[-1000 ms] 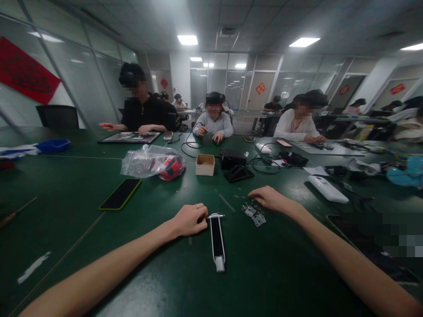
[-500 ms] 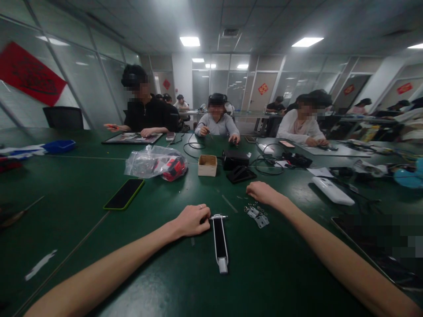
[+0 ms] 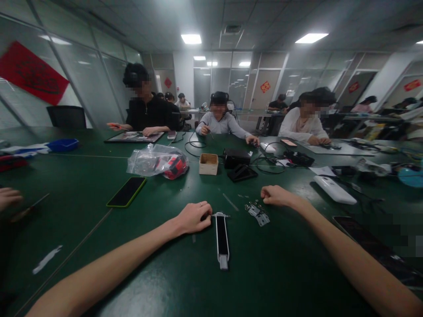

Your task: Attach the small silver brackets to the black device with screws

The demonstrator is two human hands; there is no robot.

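My left hand [image 3: 197, 217] is closed at the left end of a thin metal rod [image 3: 225, 215]. That rod crosses the far end of a long, narrow piece with a white frame and black middle [image 3: 222, 240], lying lengthwise on the table; a pale block forms its near end. My right hand [image 3: 276, 195] rests on the table with fingers curled together, just beyond and right of flat grey metal plates [image 3: 260, 216] and several small rings or nuts [image 3: 256, 203]. Whatever its fingertips may hold is hidden.
A phone with a green edge [image 3: 126, 192], a clear plastic bag [image 3: 142, 160], a small open box [image 3: 208, 164] and a black box [image 3: 237, 157] stand farther back. On the right lie a white device [image 3: 334, 189] and a dark tablet-like slab [image 3: 366, 242]. Another person's hand [image 3: 9, 197] shows at left.
My right hand has moved right, along the small metal parts. My left hand stays at the rod. Another person's hand has come in at the left edge; the person opposite has reached sideways.
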